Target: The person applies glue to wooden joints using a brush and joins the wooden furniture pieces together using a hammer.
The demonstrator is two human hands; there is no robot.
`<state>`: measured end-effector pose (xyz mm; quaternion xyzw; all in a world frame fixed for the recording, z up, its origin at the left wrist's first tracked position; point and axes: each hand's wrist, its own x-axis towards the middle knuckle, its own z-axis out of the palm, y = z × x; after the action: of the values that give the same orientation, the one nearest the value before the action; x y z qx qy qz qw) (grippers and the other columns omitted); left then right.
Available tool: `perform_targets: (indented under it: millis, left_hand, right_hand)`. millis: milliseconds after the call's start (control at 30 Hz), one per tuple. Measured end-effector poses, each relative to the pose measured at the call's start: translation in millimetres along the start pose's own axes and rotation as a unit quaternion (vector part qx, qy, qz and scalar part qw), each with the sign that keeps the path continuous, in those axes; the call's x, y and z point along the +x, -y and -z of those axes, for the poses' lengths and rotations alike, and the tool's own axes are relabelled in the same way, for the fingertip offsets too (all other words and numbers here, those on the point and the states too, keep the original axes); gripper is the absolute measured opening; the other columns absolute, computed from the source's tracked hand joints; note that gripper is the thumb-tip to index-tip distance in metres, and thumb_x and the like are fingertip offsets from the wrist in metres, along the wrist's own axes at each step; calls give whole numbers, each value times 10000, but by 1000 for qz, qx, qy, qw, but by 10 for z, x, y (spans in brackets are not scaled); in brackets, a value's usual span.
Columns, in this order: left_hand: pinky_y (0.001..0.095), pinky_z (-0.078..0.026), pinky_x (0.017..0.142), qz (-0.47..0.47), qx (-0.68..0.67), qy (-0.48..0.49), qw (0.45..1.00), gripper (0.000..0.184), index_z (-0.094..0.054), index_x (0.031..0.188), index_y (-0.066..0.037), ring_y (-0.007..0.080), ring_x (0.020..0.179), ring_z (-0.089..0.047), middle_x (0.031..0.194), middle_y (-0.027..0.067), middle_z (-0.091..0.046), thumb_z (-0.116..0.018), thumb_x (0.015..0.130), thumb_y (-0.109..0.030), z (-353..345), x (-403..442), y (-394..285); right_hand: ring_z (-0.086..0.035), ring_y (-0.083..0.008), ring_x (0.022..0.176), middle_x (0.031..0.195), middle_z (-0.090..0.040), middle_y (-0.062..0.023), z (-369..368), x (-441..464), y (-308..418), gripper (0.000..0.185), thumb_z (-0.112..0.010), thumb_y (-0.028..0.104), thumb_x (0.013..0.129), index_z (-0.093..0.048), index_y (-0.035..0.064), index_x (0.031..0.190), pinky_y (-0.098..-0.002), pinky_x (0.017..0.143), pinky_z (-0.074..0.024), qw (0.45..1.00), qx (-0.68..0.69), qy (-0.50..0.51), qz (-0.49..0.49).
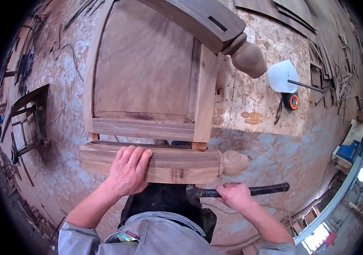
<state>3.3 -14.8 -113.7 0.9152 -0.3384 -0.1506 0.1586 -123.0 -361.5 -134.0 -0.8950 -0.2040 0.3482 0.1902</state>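
Observation:
My left hand (129, 170) grips the top of a thick wooden post (181, 163) with a turned knob (235, 163) at its right end. My right hand (234, 196) is wrapped around the handle of a black hammer (266, 189), its head (193, 193) close to the post's near side. Beyond the post lies a framed wooden panel (147, 63). Tenons (199, 145) at its near edge reach toward the post, with a narrow gap left between panel and post. A second post (202, 21) with a turned foot (248, 57) borders the panel's far side.
A stained workboard (249, 114) supports the panel at right. On it are a white container (281, 76) with a dark rod and a tape measure (291, 101). Wood scraps (338, 80) lie at far right, a metal-framed stand (26, 123) at left. Cables (74, 63) trail across the floor.

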Motion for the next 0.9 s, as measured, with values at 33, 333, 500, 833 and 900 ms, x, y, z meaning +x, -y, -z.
perform_targets:
  millis: [33,333,500,833,900]
  left_hand:
    - [465,-376,989,1,-2,0,1000,733,-517,1228,19,336,1112,-475,1170,164,-522,-709,556,-202,13,1,-8]
    - [461,-383,984,0,2,-11,1000,704,-515,1226,22,335,1107,-477,1166,164,-520,-692,577,-184,-14,12,3]
    - [462,-386,980,-5,1,-8,1000,711,-515,1230,26,337,1103,-482,1166,164,-521,-689,573,-184,8,20,16]
    - [460,-397,981,4,21,15,1000,637,-528,1257,-17,331,1132,-503,1185,175,-546,-655,664,-210,11,-6,67]
    - [448,-398,972,-1,25,-5,1000,576,-535,1252,-11,319,1104,-518,1169,171,-552,-624,716,-203,-2,0,84]
  right_hand:
    - [-652,-277,620,674,-597,-84,-36,-2,-16,202,-718,226,712,-555,122,773,-399,514,-517,1000,7,11,25]
    - [-661,-269,637,694,-612,-81,97,41,-41,157,-670,193,732,-549,111,790,-399,530,-526,999,-15,22,-18]
    - [-665,-270,642,697,-615,-84,154,67,-130,172,-684,190,710,-562,118,808,-407,534,-529,996,-26,48,74]
    - [-660,-274,656,684,-610,-73,139,144,-55,238,-741,250,665,-567,130,774,-418,543,-523,995,-30,66,63]
    - [-654,-272,645,676,-608,-69,210,266,-88,264,-758,246,600,-566,125,735,-411,554,-523,999,-48,12,-8]
